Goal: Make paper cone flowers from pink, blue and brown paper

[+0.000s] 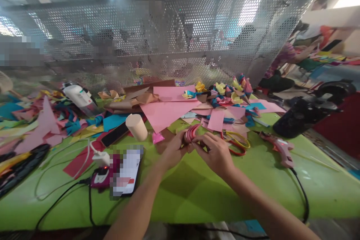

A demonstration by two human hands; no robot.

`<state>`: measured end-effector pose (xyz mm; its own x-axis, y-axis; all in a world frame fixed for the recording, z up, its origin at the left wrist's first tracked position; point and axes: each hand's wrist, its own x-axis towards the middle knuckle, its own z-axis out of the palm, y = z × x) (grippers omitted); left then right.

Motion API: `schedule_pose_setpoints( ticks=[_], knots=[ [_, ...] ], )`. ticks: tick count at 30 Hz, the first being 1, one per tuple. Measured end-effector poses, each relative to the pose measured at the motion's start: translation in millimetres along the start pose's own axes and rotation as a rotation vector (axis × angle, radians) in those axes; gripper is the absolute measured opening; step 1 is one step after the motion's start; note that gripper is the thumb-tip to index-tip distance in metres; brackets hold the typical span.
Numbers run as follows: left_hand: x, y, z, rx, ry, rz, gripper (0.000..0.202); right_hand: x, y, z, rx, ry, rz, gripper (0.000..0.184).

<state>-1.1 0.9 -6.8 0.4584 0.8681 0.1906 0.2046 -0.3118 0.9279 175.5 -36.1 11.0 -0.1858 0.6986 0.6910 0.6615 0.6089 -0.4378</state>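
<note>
Forearms (pixel 136 202) cross table edge (pixel 185 215), paper (pixel 191 134) held

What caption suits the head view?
Left hand and right hand hold a striped pink curl above a green table, glue gun at right.

Lit phone (pixel 132 172) — purple power strip (pixel 99 179) beside it, black bottle (pixel 294 118), perforated screen (pixel 197 32) behind

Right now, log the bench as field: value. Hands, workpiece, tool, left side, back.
left hand: holds the striped pink curl
right hand: fingertips at the curl, exact grip unclear
workpiece: curl, above green tabletop
tool: glue gun with cord, right of hands
left side: cream cylinder, lit phone
back: pink paper, then perforated metal screen
</note>
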Motion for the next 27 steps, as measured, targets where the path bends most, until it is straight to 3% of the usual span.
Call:
schedule_pose_setpoints(
  ticks=[8,18,27],
  knots=[
    [0.6,-3.0,-0.2,0.007,-0.005,0.013,0.043,-0.8,2.0,4.5,-0.128,0.048,-0.118,0.016],
    [0.4,-5.5,1.4,-0.267,-0.041,-0.089,0.054,0.1,1.3,2.0,-0.112,0.029,-0.108,0.013],
    [0.3,-6.8,2.6,-0.416,-0.08,-0.171,0.06,2.8,1.5,-0.9,-0.101,0.049,-0.189,0.015]
  ],
)
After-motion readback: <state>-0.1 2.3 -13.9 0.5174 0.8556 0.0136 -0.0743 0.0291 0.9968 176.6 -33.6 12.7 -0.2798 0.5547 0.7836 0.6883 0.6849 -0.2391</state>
